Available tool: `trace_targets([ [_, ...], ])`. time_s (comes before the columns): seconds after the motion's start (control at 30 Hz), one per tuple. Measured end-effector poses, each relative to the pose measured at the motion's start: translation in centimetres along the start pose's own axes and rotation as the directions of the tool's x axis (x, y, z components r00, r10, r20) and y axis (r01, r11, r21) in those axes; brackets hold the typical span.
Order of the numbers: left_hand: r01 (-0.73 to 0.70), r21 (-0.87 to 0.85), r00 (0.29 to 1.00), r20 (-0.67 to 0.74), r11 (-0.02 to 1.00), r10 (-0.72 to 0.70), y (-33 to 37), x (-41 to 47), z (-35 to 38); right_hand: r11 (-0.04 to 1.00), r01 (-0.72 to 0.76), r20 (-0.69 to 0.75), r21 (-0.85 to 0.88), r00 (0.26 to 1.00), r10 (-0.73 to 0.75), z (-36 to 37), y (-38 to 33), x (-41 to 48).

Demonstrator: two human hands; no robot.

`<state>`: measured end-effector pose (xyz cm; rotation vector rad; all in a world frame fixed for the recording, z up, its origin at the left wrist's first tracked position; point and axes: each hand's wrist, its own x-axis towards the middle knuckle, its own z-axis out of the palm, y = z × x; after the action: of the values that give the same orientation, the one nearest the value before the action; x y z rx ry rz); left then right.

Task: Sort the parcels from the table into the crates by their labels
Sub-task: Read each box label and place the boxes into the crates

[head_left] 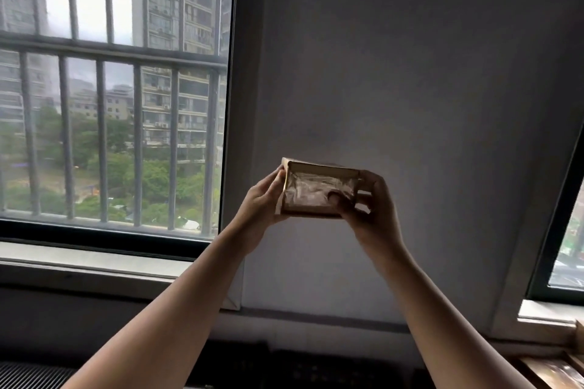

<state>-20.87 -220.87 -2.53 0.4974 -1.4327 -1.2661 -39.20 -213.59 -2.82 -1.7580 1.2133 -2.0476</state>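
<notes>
I hold a small brown cardboard parcel [311, 191] up in front of the grey wall, at arm's length. Clear tape shines on the face turned toward me; no label can be read. My left hand [264, 200] grips its left end with the fingers behind it. My right hand [368, 202] grips its right end, with the thumb laid across the taped face. No crates or table show in this view.
A barred window [110, 88] fills the left, with a sill [94, 259] below it. A second window [565, 249] is at the right edge. Brown cardboard [556, 369] lies at the bottom right corner. A dark ribbed surface [28, 374] sits bottom left.
</notes>
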Motion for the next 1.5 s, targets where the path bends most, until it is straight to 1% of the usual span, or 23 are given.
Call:
trace_targets([
  [0.07,0.074,-0.051,0.993,0.1,0.996,-0.068,0.1,-0.3,-0.1,0.999,0.035,0.001,-0.036,0.999,-0.035,0.5,0.0,-0.2],
  [0.13,0.082,-0.047,0.985,0.154,0.995,-0.074,0.2,-0.6,0.1,0.993,0.069,0.01,-0.096,0.998,-0.068,0.8,0.1,-0.4],
  [0.2,0.024,-0.036,0.994,0.112,0.999,-0.02,0.1,-0.7,0.5,0.983,0.101,0.033,-0.151,0.995,-0.097,1.0,0.1,-0.7],
  [0.3,-0.016,-0.151,1.0,0.012,0.988,0.018,-0.4,-0.5,0.4,0.982,0.125,0.11,-0.143,0.988,-0.11,1.0,-0.2,-0.8],
  [0.4,0.005,-0.287,0.999,0.04,0.958,0.006,-0.9,-0.4,-0.5,0.989,0.134,0.145,-0.061,0.982,-0.124,0.6,-0.7,-0.6],
  [0.47,0.028,-0.35,0.998,0.061,0.936,-0.007,-1.2,-0.7,-0.9,0.989,0.134,0.119,-0.068,0.985,-0.126,0.4,-0.5,-0.4],
  [0.57,0.046,-0.38,0.997,0.081,0.924,-0.017,-1.6,-0.6,-1.3,0.992,0.103,0.058,-0.068,0.993,-0.1,0.2,-0.1,-0.6],
  [0.63,0.046,-0.381,0.996,0.091,0.923,-0.013,-1.6,-0.7,-1.3,0.995,0.084,0.051,-0.05,0.995,-0.082,0.1,0.1,-0.7],
  [0.7,0.034,-0.404,0.995,0.102,0.914,0.008,-1.2,-0.9,-1.4,0.995,0.055,0.043,-0.078,0.998,-0.052,-0.1,0.2,-0.9],
  [0.77,-0.006,-0.368,0.997,0.069,0.93,0.034,-1.1,-1.0,-1.3,0.992,-0.049,0.044,-0.117,0.998,0.055,0.0,0.1,-0.9],
  [0.8,-0.027,-0.301,0.999,0.036,0.953,0.04,-1.2,-1.1,-1.1,0.984,-0.146,0.063,-0.098,0.986,0.152,0.1,-0.1,-1.0],
  [0.83,-0.051,-0.199,0.999,0.007,0.979,0.054,-1.5,-1.1,-0.8,0.962,-0.269,0.101,-0.056,0.957,0.273,0.1,-0.3,-1.1],
  [0.87,-0.079,-0.086,0.997,-0.001,0.993,0.08,-1.8,-1.2,-0.6,0.919,-0.394,0.151,-0.009,0.908,0.391,0.1,-0.4,-1.3],
  [0.9,-0.107,0.022,0.994,0.023,0.994,0.107,-2.2,-1.4,-0.3,0.873,-0.487,0.194,0.028,0.86,0.473,0.1,-0.5,-1.4],
  [0.97,-0.149,0.163,0.987,0.087,0.975,0.136,-2.6,-2.0,0.2,0.824,-0.56,0.218,0.093,0.819,0.531,-0.1,-0.6,-1.6],
  [1.07,-0.187,0.244,0.972,0.188,0.952,0.143,-2.2,-2.2,0.5,0.839,-0.507,0.182,0.198,0.86,0.477,-0.5,-0.4,-1.8],
  [1.13,-0.192,0.206,0.963,0.226,0.959,0.144,-2.3,-2.1,0.4,0.857,-0.44,0.171,0.269,0.897,0.407,-0.9,0.2,-1.8],
  [1.17,-0.205,0.191,0.96,0.231,0.96,0.159,-2.4,-2.1,0.3,0.866,-0.394,0.178,0.307,0.918,0.355,-1.0,0.5,-1.8],
  [1.23,-0.246,0.184,0.952,0.229,0.952,0.202,-2.9,-2.0,0.1,0.916,-0.246,0.203,0.315,0.961,0.188,-1.4,1.2,-1.9],
  [1.3,-0.26,0.172,0.953,0.205,0.95,0.223,-3.2,-2.2,0.4,0.951,-0.116,0.24,0.287,0.97,0.046,-1.6,1.3,-2.1],
  [1.33,-0.261,0.161,0.954,0.197,0.952,0.228,-3.3,-2.1,0.5,0.96,-0.086,0.25,0.267,0.968,0.017,-1.8,1.2,-2.2],
  [1.4,-0.265,0.155,0.954,0.185,0.952,0.236,-3.8,-1.9,0.4,0.972,-0.09,0.244,0.215,0.969,0.036,-2.0,1.3,-2.3],
  [1.5,-0.267,0.169,0.957,0.161,0.949,0.241,-3.6,-2.2,1.0,0.984,-0.149,0.173,0.098,0.976,0.131,-2.3,1.3,-2.3],
])
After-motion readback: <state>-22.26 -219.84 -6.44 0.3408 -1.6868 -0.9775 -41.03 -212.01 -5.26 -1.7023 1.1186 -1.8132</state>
